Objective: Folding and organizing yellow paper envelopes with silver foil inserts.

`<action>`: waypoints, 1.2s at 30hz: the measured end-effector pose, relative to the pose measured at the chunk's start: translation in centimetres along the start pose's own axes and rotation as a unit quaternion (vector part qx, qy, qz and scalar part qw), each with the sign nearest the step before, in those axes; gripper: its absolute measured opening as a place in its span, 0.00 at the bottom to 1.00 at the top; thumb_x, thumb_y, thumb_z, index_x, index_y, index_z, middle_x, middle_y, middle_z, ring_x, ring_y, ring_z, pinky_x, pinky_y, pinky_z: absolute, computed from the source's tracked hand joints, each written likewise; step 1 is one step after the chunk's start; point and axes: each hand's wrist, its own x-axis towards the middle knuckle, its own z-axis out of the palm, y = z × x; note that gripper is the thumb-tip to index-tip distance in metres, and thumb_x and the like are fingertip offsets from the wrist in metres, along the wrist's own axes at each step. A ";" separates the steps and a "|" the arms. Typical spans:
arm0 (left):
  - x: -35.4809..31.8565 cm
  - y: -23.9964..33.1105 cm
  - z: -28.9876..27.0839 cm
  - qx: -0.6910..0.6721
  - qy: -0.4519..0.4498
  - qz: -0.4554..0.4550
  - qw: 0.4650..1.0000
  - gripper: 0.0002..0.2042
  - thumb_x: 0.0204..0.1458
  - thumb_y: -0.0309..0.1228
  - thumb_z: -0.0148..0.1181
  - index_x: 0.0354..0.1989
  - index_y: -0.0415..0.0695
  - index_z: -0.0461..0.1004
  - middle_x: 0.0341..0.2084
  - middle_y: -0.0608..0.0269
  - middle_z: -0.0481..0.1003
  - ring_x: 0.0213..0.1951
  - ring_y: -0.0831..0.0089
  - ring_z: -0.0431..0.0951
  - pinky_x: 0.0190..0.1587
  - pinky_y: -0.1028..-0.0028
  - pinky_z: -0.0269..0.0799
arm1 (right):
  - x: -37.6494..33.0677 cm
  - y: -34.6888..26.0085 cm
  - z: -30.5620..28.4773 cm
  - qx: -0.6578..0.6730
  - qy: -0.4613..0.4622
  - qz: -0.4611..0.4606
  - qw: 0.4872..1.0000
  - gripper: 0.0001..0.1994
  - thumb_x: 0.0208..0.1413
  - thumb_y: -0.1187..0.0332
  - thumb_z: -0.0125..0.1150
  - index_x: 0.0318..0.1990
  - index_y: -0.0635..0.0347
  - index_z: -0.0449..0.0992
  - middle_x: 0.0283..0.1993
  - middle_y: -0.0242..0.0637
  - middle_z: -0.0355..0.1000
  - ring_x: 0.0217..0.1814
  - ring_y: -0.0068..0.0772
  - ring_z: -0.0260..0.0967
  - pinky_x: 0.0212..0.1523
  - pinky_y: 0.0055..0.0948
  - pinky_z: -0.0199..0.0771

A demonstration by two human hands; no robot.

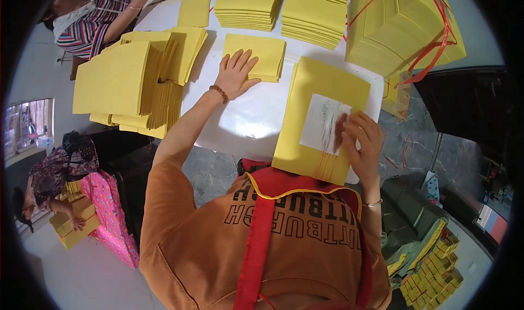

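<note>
My left hand (237, 76) lies flat, fingers spread, on a short stack of yellow paper sheets (265, 51) in the middle of the table. Close to the table's right front corner rests a larger yellow paper stack (300, 102). On top of it lies a white sheet (319, 119) with grey smudges and a dark reddish-brown patch. My right hand (364, 141) is at that patch, its fingers loosely bent and thumb apart, with nothing visible in its grasp. Whether its fingertips press on the sheet is hard to tell.
Piles of yellow paper (112, 81) crowd the table's left side, and neat stacks (246, 5) stand at the back. A tall bundle (393, 26) tied with red string (445, 34) stands at the back right. Two people are at the left; one handles yellow paper (76, 220).
</note>
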 end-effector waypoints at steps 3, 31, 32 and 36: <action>0.3 0.4 -0.5 0.017 -0.018 0.002 1.000 0.31 0.51 0.49 0.54 0.62 0.48 0.57 0.62 0.54 0.54 0.64 0.56 0.51 0.62 0.51 0.43 | -0.5 -0.6 0.2 -0.012 -0.012 0.019 1.000 0.13 0.46 0.67 0.64 0.41 0.52 0.76 0.53 0.33 0.69 0.62 0.40 0.59 0.60 0.46 0.50; -2.8 16.5 -14.6 -0.305 -0.036 0.261 0.915 0.10 0.46 0.31 0.61 0.36 0.40 0.75 0.27 0.61 0.73 0.29 0.64 0.72 0.32 0.70 0.68 | -2.4 1.6 0.1 0.325 -0.110 0.030 0.939 0.17 0.62 0.60 0.42 0.42 0.59 0.77 0.56 0.38 0.68 0.67 0.42 0.52 0.64 0.39 0.49; -2.5 16.5 -14.5 -0.353 -0.038 0.211 0.911 0.08 0.48 0.30 0.60 0.33 0.39 0.75 0.23 0.59 0.74 0.26 0.64 0.73 0.29 0.71 0.69 | -2.4 1.5 0.1 0.384 -0.107 0.067 0.915 0.21 0.65 0.58 0.36 0.42 0.61 0.76 0.56 0.40 0.68 0.68 0.43 0.50 0.65 0.38 0.49; -2.2 16.2 -14.5 -0.466 -0.113 0.055 0.876 0.06 0.50 0.28 0.57 0.31 0.38 0.76 0.19 0.58 0.74 0.21 0.70 0.74 0.27 0.75 0.69 | -2.7 1.9 0.6 0.414 -0.100 0.071 0.902 0.27 0.66 0.55 0.27 0.43 0.63 0.75 0.55 0.41 0.69 0.69 0.42 0.48 0.66 0.37 0.47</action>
